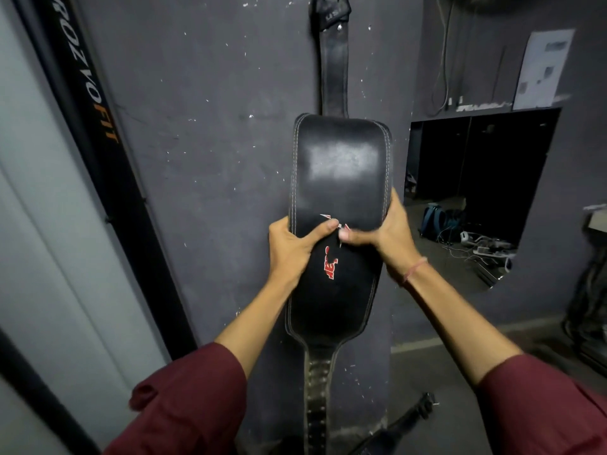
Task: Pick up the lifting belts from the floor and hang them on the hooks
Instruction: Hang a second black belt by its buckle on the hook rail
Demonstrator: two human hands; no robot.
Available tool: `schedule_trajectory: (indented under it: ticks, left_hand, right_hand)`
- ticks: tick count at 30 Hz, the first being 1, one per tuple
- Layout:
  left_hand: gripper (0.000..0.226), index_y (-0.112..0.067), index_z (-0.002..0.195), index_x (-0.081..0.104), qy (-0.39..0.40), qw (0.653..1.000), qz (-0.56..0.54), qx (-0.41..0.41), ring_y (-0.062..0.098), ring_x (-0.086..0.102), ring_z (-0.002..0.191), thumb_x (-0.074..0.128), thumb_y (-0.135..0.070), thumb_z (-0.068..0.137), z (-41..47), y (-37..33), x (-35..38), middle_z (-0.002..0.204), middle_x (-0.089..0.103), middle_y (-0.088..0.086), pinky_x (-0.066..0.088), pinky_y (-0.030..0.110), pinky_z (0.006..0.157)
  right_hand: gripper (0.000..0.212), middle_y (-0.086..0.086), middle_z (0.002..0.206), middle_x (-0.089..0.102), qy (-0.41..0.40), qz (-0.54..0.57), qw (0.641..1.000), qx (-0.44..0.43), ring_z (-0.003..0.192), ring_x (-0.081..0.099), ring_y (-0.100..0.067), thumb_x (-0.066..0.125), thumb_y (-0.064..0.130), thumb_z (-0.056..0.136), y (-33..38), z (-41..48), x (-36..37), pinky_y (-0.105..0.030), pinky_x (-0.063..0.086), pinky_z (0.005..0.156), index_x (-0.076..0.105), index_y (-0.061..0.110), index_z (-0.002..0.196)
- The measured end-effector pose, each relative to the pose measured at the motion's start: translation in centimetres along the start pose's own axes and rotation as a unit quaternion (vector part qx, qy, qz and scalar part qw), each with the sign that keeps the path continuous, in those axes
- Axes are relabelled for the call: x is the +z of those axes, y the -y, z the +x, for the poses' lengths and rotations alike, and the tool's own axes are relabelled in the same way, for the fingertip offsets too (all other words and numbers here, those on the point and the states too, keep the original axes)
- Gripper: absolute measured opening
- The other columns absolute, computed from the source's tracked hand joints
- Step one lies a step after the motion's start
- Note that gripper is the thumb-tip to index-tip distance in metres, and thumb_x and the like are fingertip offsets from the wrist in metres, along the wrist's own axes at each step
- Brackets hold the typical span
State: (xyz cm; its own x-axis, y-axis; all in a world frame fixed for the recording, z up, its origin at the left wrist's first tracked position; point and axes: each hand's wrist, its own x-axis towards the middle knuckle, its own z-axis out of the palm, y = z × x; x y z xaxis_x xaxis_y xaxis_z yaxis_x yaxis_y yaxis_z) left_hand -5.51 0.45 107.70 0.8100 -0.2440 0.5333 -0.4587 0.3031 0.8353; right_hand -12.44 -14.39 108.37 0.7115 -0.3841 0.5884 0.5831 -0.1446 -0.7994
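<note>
Black leather with pale stitching makes up the lifting belt (340, 172), which hangs lengthwise flat against the dark grey wall (203, 159). Its narrow strap runs up to the top edge of the view, where a bunched end sits; what it hangs from cannot be made out. Both hands grasp the belt's wide padded middle at the red and white logo. The left hand (295, 247) clasps the belt's left edge, with its thumb laid across the front face and its fingers curled behind. The right hand (384, 231) clasps the belt's right edge in the same way, its thumb nearly meeting the left thumb over the logo. A red thread (415, 269) circles the right wrist, and both forearms emerge from maroon sleeves (197, 399). Below the hands the belt narrows to a punched strap that runs out of view. Just right of that lower strap, a second dark strap (410, 418) lies near the foot of the wall. Left of the belt leans a black post (98, 142) with orange lettering. Right of the belt a dark opening (476, 192) shows a backpack (433, 221) and cables.
</note>
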Motion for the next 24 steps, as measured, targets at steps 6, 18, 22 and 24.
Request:
schedule_trajectory:
  ticks: [6,18,22,24]
  left_hand:
    - [0.01,-0.008,0.076,0.074,0.02,0.999,0.014,0.036,0.011,0.07,0.065,0.083,-0.011,0.076,1.1,-1.4,1.0,0.069,0.074,-0.002,0.054,0.024,0.06]
    - [0.026,-0.017,0.061,0.065,0.008,0.998,0.022,0.056,0.008,0.062,0.059,0.076,-0.017,0.085,0.7,-0.5,0.5,0.06,0.067,-0.006,0.05,0.025,0.057]
    - [0.044,-0.02,0.052,0.054,-0.031,0.997,0.06,0.023,0.006,0.053,0.056,0.067,-0.036,0.091,-0.8,1.9,0.0,0.054,0.056,-0.008,0.043,0.026,0.056]
    - [0.06,-0.011,0.059,0.046,-0.055,0.994,0.089,-0.04,0.013,0.048,0.06,0.055,-0.064,0.086,-0.4,3.2,-0.5,0.06,0.048,0.001,0.043,0.032,0.06]
  right_hand:
    - [0.056,0.002,0.094,0.077,0.0,-0.007,0.978,0.208,0.099,0.068,-0.023,0.085,-0.015,0.055,-10.7,-12.3,-0.5,-0.02,0.056,0.073,0.066,0.011,0.101]
    - [0.045,-0.025,0.112,0.068,0.009,0.175,0.974,0.142,0.094,0.069,-0.033,0.07,0.006,0.081,1.4,0.7,-0.5,-0.043,0.057,0.084,0.058,-0.006,0.122]
    - [0.045,-0.013,0.098,0.072,-0.008,0.137,0.983,0.12,0.085,0.073,-0.025,0.065,-0.014,0.076,2.7,2.2,-0.1,-0.037,0.058,0.072,0.057,0.0,0.119]
    - [0.054,-0.009,0.097,0.074,0.008,0.137,0.985,0.103,0.086,0.073,-0.023,0.064,-0.021,0.073,2.4,1.6,0.2,-0.035,0.059,0.068,0.056,0.006,0.118]
